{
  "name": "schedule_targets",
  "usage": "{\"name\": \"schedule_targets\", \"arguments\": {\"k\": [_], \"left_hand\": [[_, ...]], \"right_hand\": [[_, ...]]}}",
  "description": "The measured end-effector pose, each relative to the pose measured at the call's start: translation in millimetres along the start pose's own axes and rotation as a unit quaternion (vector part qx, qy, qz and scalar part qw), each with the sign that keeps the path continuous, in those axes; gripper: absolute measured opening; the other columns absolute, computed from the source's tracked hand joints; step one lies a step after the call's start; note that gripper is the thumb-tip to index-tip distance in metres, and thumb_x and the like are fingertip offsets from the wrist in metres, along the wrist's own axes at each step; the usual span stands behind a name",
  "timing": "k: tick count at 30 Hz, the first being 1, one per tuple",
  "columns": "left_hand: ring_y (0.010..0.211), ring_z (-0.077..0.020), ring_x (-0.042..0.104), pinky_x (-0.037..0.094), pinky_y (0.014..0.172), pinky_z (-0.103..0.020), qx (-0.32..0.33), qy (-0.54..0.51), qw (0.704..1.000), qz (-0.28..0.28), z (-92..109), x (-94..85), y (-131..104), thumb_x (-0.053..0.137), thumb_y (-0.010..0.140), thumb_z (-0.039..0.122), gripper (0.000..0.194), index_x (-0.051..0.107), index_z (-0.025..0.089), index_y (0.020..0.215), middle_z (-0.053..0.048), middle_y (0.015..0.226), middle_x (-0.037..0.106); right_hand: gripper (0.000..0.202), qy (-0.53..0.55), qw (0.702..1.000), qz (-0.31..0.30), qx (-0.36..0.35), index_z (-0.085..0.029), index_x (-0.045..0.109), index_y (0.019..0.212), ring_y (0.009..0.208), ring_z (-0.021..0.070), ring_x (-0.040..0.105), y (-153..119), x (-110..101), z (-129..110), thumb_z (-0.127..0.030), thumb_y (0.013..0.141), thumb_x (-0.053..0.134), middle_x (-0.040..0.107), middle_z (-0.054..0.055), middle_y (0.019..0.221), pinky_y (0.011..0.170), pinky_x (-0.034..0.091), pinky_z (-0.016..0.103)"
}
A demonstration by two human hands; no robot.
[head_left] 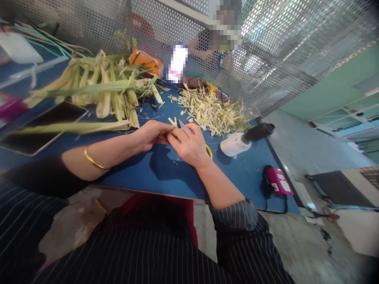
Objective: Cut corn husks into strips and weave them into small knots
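My left hand point(151, 135) and my right hand point(189, 144) meet over the blue table point(133, 169), fingertips pinched together. Whatever sits between the fingers is hidden, so I cannot make it out. A pointed metal blade point(181, 123) shows just past my right fingers, and a yellow ring handle point(209, 152) peeks out behind that hand. They look like two ends of scissors mostly covered by the hand; whether it grips them I cannot tell. Small pale strips point(173, 122) lie just beyond the fingertips. To the left, a long green-and-pale stalk point(79, 127) lies across a dark flat tablet-like panel point(53, 122).
Leafy stalks point(103, 88) pile up at the back left, beside an orange packet point(145, 62). Cut pale strips point(214, 112) heap at the back right. A white bottle-like object point(235, 144) with a black top lies right, near a magenta box point(280, 180). Perforated metal screen point(183, 19) stands behind.
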State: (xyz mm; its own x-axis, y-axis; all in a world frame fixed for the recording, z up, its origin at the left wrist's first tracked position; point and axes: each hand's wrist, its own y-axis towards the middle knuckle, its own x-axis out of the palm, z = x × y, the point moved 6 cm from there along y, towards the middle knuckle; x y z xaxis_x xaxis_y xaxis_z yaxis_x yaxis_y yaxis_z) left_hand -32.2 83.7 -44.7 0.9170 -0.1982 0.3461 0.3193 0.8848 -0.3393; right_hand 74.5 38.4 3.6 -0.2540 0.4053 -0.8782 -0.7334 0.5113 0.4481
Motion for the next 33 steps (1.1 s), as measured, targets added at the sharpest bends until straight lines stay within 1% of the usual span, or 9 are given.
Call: {"name": "schedule_targets", "arguments": {"k": [6,12,16,18,20,23,25,28,33], "left_hand": [[0.058,-0.0112,0.059,0.051,0.061,-0.024,-0.005,0.005,1.0,0.011,1.1,2.6,-2.7,0.074,0.063,0.019,0.011,0.065,0.014,0.062,0.0,0.06,0.061],[0.062,-0.012,0.063,0.052,0.066,-0.025,-0.014,-0.011,1.0,-0.008,-2.1,5.9,-3.6,0.074,0.066,0.018,0.01,0.068,0.011,0.069,-0.002,0.066,0.066],[0.062,-0.0109,0.063,0.052,0.064,-0.024,0.008,-0.036,0.999,-0.01,0.8,4.3,-3.0,0.075,0.07,0.019,0.012,0.071,0.01,0.076,-0.004,0.07,0.068],[0.059,-0.009,0.061,0.05,0.061,-0.021,0.026,-0.039,0.999,-0.004,3.7,3.0,-2.9,0.075,0.071,0.019,0.012,0.072,0.01,0.078,-0.003,0.068,0.068],[0.056,-0.008,0.059,0.048,0.058,-0.02,0.04,-0.038,0.998,0.007,6.4,1.7,-3.4,0.074,0.072,0.018,0.011,0.072,0.01,0.079,-0.002,0.066,0.066],[0.055,-0.0088,0.057,0.048,0.057,-0.022,0.051,-0.037,0.998,0.021,8.8,1.1,-4.6,0.072,0.074,0.017,0.009,0.072,0.01,0.079,-0.002,0.064,0.066],[0.054,-0.0092,0.057,0.047,0.054,-0.022,0.058,-0.035,0.997,0.021,10.2,1.8,-5.2,0.073,0.073,0.019,0.01,0.072,0.01,0.078,-0.003,0.066,0.067],[0.056,-0.0091,0.057,0.047,0.055,-0.022,0.069,-0.039,0.997,0.011,11.8,3.5,-5.3,0.076,0.071,0.02,0.012,0.071,0.009,0.075,-0.004,0.068,0.067],[0.057,-0.0092,0.059,0.049,0.058,-0.022,0.066,-0.038,0.997,0.02,10.1,3.7,-5.3,0.076,0.072,0.019,0.014,0.072,0.01,0.08,-0.004,0.07,0.069]], "right_hand": [[0.035,-0.028,1.0,-0.01,0.002,-0.021,0.061,0.11,0.089,0.0204,0.054,0.2,0.7,-4.3,-0.017,0.098,0.028,0.064,0.008,0.101,0.094,0.038,0.046],[0.038,-0.076,0.997,0.0,-0.008,-0.017,0.062,0.101,0.084,0.0209,0.053,1.7,1.2,-6.3,-0.015,0.098,0.025,0.063,0.009,0.09,0.089,0.039,0.043],[0.038,-0.075,0.997,-0.001,-0.021,-0.018,0.062,0.101,0.085,0.0207,0.053,1.1,-1.2,-8.3,-0.017,0.099,0.024,0.064,0.01,0.095,0.089,0.038,0.042],[0.037,-0.074,0.997,0.001,-0.039,-0.018,0.061,0.1,0.084,0.0201,0.053,0.7,-2.3,-10.8,-0.016,0.099,0.025,0.064,0.009,0.093,0.089,0.038,0.041],[0.033,-0.072,0.996,0.017,-0.058,-0.019,0.061,0.097,0.082,0.0191,0.053,0.2,-4.0,-13.0,-0.016,0.099,0.028,0.064,0.007,0.09,0.087,0.039,0.039],[0.025,-0.067,0.993,0.064,-0.072,-0.017,0.06,0.094,0.082,0.0182,0.053,-0.7,-7.3,-13.9,-0.02,0.098,0.036,0.064,0.007,0.09,0.085,0.039,0.036],[0.022,-0.068,0.992,0.083,-0.071,-0.015,0.06,0.1,0.085,0.0188,0.053,-1.2,-7.8,-13.2,-0.023,0.098,0.039,0.064,0.008,0.092,0.085,0.038,0.036],[0.024,-0.082,0.993,0.074,-0.051,-0.015,0.058,0.108,0.085,0.019,0.053,-1.0,-5.3,-10.8,-0.022,0.098,0.037,0.063,0.008,0.093,0.084,0.037,0.037],[0.027,-0.087,0.993,0.073,-0.042,-0.017,0.06,0.084,0.075,0.0176,0.05,0.2,-3.5,-12.8,-0.017,0.097,0.037,0.061,0.006,0.08,0.08,0.037,0.036]]}}
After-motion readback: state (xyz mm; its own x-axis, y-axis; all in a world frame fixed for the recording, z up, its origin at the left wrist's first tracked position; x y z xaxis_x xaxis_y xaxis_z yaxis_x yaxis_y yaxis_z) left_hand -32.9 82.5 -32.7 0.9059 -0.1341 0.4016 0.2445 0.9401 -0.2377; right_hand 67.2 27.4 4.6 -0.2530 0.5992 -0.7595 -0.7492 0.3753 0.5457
